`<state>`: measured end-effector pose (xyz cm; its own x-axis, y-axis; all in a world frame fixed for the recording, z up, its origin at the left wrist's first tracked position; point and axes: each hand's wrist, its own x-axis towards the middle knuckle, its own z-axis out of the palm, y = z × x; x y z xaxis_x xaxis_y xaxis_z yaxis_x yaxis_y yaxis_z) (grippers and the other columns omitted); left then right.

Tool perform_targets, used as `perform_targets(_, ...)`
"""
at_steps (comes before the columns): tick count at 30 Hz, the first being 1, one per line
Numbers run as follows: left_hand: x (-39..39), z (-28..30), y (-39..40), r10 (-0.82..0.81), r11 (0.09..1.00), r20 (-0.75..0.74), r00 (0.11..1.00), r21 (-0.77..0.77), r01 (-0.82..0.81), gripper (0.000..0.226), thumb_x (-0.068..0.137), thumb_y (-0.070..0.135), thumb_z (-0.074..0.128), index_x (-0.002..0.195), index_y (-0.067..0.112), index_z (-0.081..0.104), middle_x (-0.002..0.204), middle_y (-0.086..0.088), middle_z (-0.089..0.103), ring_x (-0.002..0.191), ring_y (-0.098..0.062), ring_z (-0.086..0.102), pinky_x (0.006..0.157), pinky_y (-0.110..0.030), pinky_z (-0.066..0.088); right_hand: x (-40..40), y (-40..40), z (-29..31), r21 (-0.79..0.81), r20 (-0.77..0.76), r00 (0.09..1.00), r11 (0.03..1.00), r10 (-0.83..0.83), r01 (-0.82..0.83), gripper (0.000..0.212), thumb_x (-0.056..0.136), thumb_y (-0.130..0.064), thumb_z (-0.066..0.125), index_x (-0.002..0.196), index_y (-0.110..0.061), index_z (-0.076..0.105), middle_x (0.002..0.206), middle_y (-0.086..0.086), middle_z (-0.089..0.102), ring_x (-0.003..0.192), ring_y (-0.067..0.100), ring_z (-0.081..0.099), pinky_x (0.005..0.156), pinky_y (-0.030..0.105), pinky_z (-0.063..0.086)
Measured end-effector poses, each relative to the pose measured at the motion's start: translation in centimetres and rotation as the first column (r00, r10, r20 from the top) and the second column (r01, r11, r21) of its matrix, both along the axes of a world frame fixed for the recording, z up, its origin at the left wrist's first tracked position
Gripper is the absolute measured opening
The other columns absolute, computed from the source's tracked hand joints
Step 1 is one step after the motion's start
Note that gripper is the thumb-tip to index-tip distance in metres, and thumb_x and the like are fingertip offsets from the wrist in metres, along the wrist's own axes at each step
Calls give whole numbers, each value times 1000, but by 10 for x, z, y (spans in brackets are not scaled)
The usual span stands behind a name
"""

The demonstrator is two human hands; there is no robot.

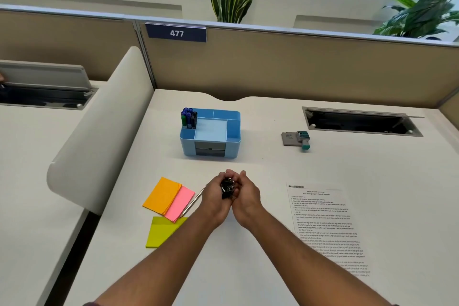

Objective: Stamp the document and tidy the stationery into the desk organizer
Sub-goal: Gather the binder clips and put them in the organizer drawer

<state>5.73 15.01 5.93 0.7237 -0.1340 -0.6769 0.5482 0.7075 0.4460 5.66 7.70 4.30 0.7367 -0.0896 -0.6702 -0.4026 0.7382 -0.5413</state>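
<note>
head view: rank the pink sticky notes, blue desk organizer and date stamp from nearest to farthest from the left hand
1. pink sticky notes: just left of the left hand, on the desk.
2. blue desk organizer: straight behind the hands, toward the partition.
3. date stamp: far back on the right, beside its grey ink pad.

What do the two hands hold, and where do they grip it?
Both hands, left and right, cup a bunch of black binder clips between the palms; the exact grip is hidden.
</note>
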Motion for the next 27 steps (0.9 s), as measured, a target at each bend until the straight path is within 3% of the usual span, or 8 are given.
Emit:
perform_targets(5,5,14,-11,-75,974,44,996,215,64,35,103,30,48,94,5,70,104,-15,70,104,-25,66,97,-39,52,7,8,-5,370,-84,986,914,-147,167,33,102,-30,51,113,-3,68,96,16,73,100,30,69,87,42,53)
perform_targets(7,5,20,-14,-130,949,44,991,296,112,36,103,40,44,92,14,67,102,-5,71,102,-15,62,106,-41,47,7,6,-2,445,-99,979,872,-176,202,31,101,-29,51,110,-4,67,91,16,74,98,30,68,87,43,52)
perform_targets(10,6,23,-19,-262,882,63,963,421,213,33,103,47,36,93,24,58,85,10,59,87,-7,55,108,-43,41,10,3,0,381,-85,980,903,-181,199,34,100,-27,47,110,-3,69,95,17,76,106,35,67,91,45,52)
perform_targets(14,4,27,-19,-213,939,118,970,299,170,35,103,43,44,100,18,67,101,-5,70,98,-16,67,95,-34,50,13,-1,-3,394,-74,973,890,-220,231,38,103,-23,41,121,-2,68,118,19,72,122,37,62,94,46,52)
perform_targets(17,3,34,-13,-322,876,182,929,429,220,34,105,43,35,109,21,60,102,2,65,96,-10,62,80,-23,48,13,-9,-11,376,-58,973,898,-224,230,42,105,-27,39,125,-3,68,115,18,73,123,34,61,114,45,42)
perform_targets(19,3,36,-11,-382,829,195,903,504,241,37,105,46,31,118,23,57,113,2,63,107,-15,61,90,-26,48,15,-16,-15,370,-47,975,903,-219,220,43,106,-28,38,126,-5,68,118,19,70,118,33,62,117,44,39)
perform_targets(23,5,33,-8,-448,772,208,870,580,259,44,105,50,27,137,30,49,125,4,56,119,-21,56,110,-41,43,15,-23,-10,396,-32,977,895,-210,205,42,106,-27,35,114,-5,69,108,21,72,87,31,75,77,35,61)
perform_targets(27,10,31,-3,-486,691,218,846,688,220,42,104,54,28,131,34,53,110,15,59,104,-13,66,94,-36,56,13,-26,-8,428,-42,978,881,-204,202,42,107,-26,34,116,0,66,105,26,71,91,36,73,65,38,64)
